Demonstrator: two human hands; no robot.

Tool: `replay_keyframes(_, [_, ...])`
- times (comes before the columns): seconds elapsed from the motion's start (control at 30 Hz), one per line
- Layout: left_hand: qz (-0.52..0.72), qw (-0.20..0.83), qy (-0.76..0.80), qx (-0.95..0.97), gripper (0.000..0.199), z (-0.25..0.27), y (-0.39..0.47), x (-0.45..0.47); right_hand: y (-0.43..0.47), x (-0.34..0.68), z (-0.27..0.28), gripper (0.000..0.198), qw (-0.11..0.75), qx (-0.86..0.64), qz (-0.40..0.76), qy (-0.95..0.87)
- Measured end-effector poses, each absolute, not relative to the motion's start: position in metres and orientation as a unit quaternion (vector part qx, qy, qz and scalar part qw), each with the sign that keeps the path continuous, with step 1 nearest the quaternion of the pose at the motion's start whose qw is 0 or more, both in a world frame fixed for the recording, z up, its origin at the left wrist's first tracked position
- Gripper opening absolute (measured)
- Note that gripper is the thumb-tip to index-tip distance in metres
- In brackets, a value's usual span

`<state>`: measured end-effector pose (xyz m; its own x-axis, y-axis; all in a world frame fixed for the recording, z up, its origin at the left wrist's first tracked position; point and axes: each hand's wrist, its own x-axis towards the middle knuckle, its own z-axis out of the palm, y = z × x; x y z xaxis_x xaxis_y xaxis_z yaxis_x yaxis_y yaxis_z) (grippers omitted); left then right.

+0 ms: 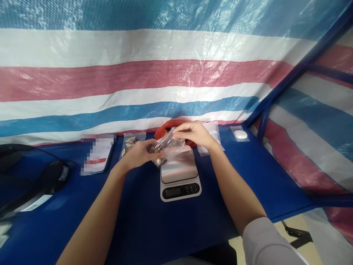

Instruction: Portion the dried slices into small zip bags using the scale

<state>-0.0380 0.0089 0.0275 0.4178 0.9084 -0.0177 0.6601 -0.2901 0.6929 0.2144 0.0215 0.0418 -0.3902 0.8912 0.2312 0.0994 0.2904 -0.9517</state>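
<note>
At frame centre, above the kitchen scale (179, 173), my left hand (139, 154) cradles the limp, slippery clear plastic bag (163, 144) from below while my right hand (193, 133) pinches its thin mouth.

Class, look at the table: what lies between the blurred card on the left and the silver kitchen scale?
In the head view, a small filled clear bag and the left hand lie between the card and the scale.
</note>
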Motion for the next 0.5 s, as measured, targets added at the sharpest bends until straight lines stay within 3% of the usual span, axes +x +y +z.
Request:
replay_keyframes(0.17, [0.254, 0.363, 0.503, 0.742, 0.058, 0.022, 0.014, -0.044, 0.029, 0.22, 0.03, 0.027, 0.448, -0.377, 0.505, -0.634])
replay_keyframes(0.3, [0.27, 0.333, 0.521, 0.738, 0.062, 0.024, 0.019, -0.043, 0.036, 0.223, 0.027, 0.032, 0.483, -0.391, 0.507, -0.597])
replay_keyframes(0.5, [0.202, 0.226, 0.53, 0.792, 0.042, 0.054, 0.032, -0.033, 0.053, 0.224, 0.03, 0.043, 0.526, -0.406, 0.526, -0.531])
